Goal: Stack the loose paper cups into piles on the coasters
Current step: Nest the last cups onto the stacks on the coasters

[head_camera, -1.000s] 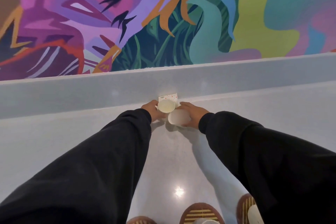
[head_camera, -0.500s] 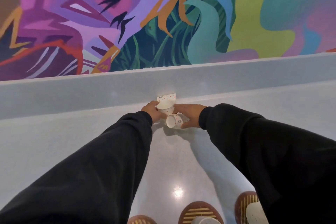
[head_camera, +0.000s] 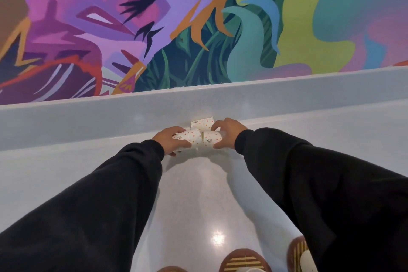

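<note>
At the far side of the pale counter [head_camera: 198, 194], both my hands hold dotted white paper cups turned on their sides. My left hand [head_camera: 170, 140] grips one cup [head_camera: 191, 138] whose open end points right. My right hand [head_camera: 227, 131] grips another cup [head_camera: 210, 139], and its end meets the left cup's mouth. Behind them a third dotted cup [head_camera: 202, 123] stands against the raised ledge. Round brown striped coasters lie at the near edge: one [head_camera: 242, 260] in the middle, one [head_camera: 297, 252] at the right with a white cup [head_camera: 308, 260] on it.
A raised grey ledge [head_camera: 88, 121] runs along the back of the counter, with a colourful mural wall [head_camera: 154, 28] behind it. A third coaster edge [head_camera: 171, 269] peeks in at the bottom. My black sleeves cover much of the near counter.
Both cups were tipped from facing me to lying sideways, and my hands brought them together mouth to end. The cups also moved slightly nearer to me.
</note>
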Motion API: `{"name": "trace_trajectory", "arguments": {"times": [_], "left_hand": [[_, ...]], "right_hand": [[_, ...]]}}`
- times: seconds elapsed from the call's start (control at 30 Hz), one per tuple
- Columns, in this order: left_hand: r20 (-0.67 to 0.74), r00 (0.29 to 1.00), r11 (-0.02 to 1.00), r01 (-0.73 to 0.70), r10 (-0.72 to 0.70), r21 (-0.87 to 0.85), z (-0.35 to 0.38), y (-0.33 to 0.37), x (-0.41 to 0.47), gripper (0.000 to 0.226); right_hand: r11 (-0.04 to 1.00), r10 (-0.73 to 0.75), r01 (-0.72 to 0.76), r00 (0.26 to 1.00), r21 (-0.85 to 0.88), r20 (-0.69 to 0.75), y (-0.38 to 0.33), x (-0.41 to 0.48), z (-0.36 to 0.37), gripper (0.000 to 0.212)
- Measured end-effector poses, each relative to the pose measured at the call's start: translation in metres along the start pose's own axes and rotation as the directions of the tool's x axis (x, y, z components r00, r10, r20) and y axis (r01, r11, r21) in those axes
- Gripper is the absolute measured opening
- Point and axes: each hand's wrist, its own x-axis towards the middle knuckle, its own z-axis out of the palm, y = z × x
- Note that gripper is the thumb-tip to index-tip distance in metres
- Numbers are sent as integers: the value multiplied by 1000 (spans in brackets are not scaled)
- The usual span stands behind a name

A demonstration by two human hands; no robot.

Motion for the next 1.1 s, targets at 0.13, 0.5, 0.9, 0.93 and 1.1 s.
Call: {"name": "trace_trajectory", "arguments": {"times": [0.13,0.5,0.9,0.93,1.1], "left_hand": [[111,993,987,52,-35,-150,10,8,-4,37],[169,983,858,144,-68,-493,26,6,-6,34],[-3,969,826,208,-247,-524,-9,-45,-15,44],[-4,967,826,215,-254,-522,-11,-46,-17,44],[-30,962,827,217,-271,-519,-21,-49,-29,45]], "right_hand": [[983,-36,34,999,182,7,-14,2,11,61],[571,60,-54,998,819,24,-63,11,15,63],[733,328,-272,944,623,26,-35,37,32,20],[736,328,-248,945,630,-11,-36,37,35,20],[700,301,-123,944,704,-135,-49,22,26,22]]}}
